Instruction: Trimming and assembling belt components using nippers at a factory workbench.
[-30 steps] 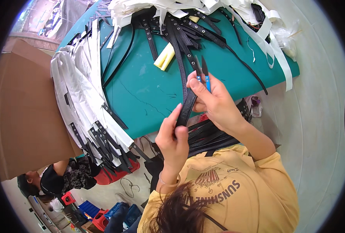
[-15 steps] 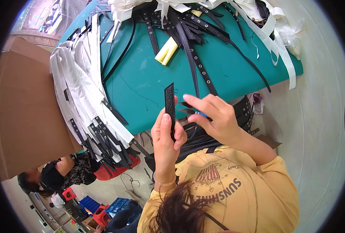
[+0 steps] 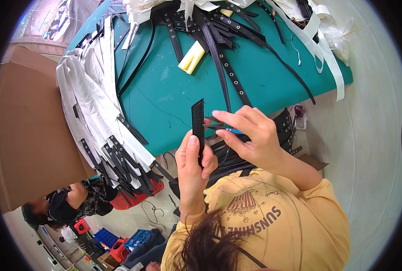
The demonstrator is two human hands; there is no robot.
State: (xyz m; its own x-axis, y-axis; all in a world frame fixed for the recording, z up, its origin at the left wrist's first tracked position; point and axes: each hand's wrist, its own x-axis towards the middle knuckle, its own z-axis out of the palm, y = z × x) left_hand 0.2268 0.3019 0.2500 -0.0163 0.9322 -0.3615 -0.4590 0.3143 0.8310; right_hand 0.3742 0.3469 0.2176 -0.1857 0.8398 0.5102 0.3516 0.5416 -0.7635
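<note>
My left hand is closed round a black leather-like strap, its thumb lying along the front. The strap stands nearly upright with a slanted top end, and its lower part is hidden by my fingers. In my right hand is a small pair of thread snips with dark blades and a bit of blue showing. The blades are apart, and their tips point left, close to the strap's right edge; I cannot tell whether they touch it.
Ahead is a green table with a heap of black eyeleted straps and a folded yellow piece. White strips hang over its left side, next to a cardboard box. Another person sits at lower left.
The snips have moved slightly left, so their blades are closer to the strap. The strap has turned a little in my left hand.
</note>
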